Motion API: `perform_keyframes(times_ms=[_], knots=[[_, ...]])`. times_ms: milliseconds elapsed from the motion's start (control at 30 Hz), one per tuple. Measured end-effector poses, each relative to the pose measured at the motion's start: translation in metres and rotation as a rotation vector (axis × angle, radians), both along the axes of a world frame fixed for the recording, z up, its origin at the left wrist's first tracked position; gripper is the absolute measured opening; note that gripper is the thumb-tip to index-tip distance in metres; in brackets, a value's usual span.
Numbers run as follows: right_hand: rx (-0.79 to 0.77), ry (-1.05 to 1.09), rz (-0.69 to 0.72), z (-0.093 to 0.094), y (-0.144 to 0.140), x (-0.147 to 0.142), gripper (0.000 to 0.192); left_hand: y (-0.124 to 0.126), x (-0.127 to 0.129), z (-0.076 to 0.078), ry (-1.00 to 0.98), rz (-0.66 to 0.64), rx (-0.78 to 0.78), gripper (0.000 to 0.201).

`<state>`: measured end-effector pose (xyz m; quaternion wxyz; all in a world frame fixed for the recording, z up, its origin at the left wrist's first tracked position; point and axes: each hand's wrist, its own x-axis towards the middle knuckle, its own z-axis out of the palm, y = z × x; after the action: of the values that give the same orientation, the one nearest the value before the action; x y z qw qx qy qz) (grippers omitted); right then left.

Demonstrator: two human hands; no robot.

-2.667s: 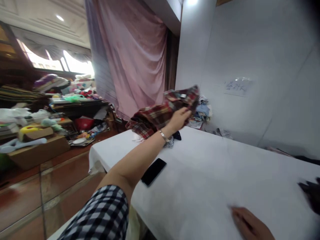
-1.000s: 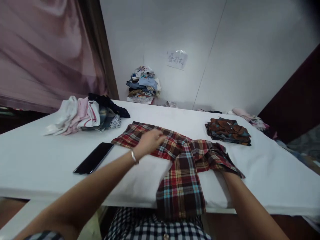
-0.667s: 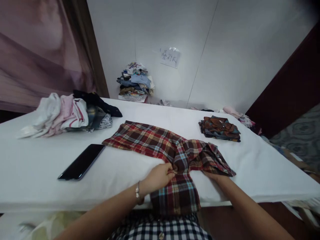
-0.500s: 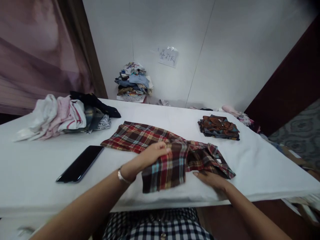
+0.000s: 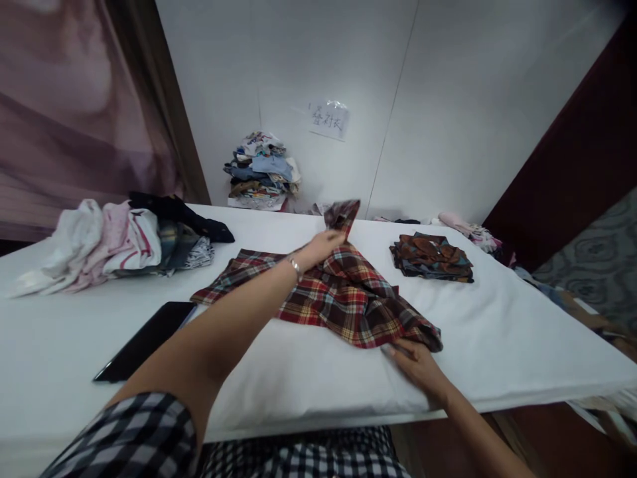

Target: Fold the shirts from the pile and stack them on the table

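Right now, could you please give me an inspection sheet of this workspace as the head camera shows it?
Surface: white table, cloth-covered.
Job's things: red plaid shirt, lying partly spread, one end lifted.
Clutter: loose pile of clothes at left; black phone near front edge; folded brown shirt at right; stacked clothes against the wall.
Grippers: left hand pinches the shirt's raised end; right hand presses its near corner.
Cables: nothing seen.
Surroundings: white wall with paper note; pink curtain at left.
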<state>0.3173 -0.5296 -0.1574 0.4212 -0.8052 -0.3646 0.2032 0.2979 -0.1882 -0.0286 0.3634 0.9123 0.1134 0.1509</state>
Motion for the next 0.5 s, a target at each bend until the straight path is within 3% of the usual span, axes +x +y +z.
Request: perform_keyframes(times_ms=[100,200,300,400,500], knots=[[0.140,0.129,-0.014,0.003,0.001,0.002,0.043,-0.001,-0.043,-0.062,0.144,-0.043,0.152,0.031],[0.187,0.186,-0.090,0.001,0.004,0.006,0.049,0.004,-0.072,-0.093,0.177,-0.033,0.311,0.030],[0.195,0.214,-0.139,-0.004,0.006,0.011,0.051,0.008,-0.077,-0.096,0.183,-0.003,0.443,0.029],[0.227,0.194,-0.205,-0.008,0.003,0.016,0.051,0.008,-0.075,-0.083,0.174,-0.030,0.531,0.013],[0.279,0.170,-0.282,-0.009,-0.004,0.017,0.049,0.003,-0.095,-0.065,0.110,-0.060,0.597,0.014]])
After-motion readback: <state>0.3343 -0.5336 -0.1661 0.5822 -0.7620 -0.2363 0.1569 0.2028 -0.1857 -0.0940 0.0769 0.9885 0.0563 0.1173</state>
